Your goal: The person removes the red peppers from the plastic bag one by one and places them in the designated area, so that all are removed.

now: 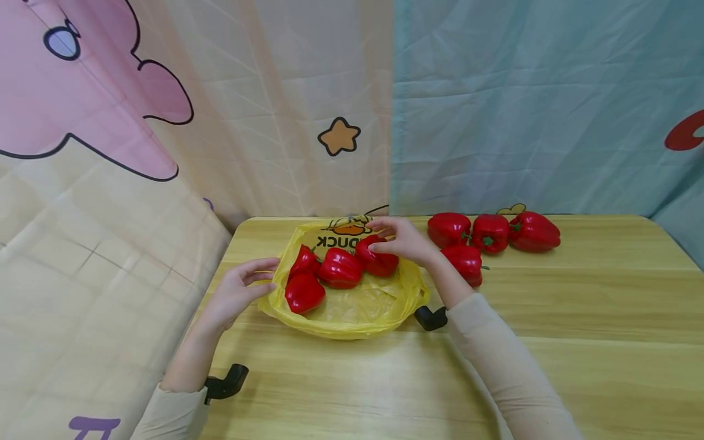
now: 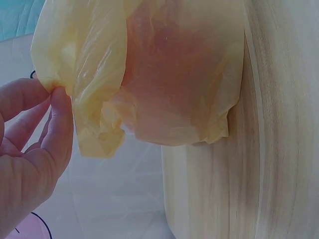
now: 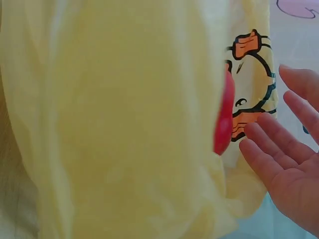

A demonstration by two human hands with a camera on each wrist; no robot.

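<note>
A yellow plastic bag [image 1: 352,315] with a printed duck lies spread with its mouth wide, and several red bell peppers [image 1: 340,269] rest inside. At the bag's left rim my left hand [image 1: 233,294] pinches the thin plastic between thumb and fingers, as the left wrist view shows up close. My right hand [image 1: 408,241] hovers at the bag's right side, close over one red bell pepper [image 1: 379,263]. In the right wrist view its fingers [image 3: 261,162] are spread and hold nothing, while the bag's side hides most of that pepper.
To the right of the bag, several more red bell peppers [image 1: 491,233] sit in a cluster on the wooden table [image 1: 594,318], partly behind my right forearm. Printed curtains [image 1: 495,110] hang right behind the table's back edge and along its left side.
</note>
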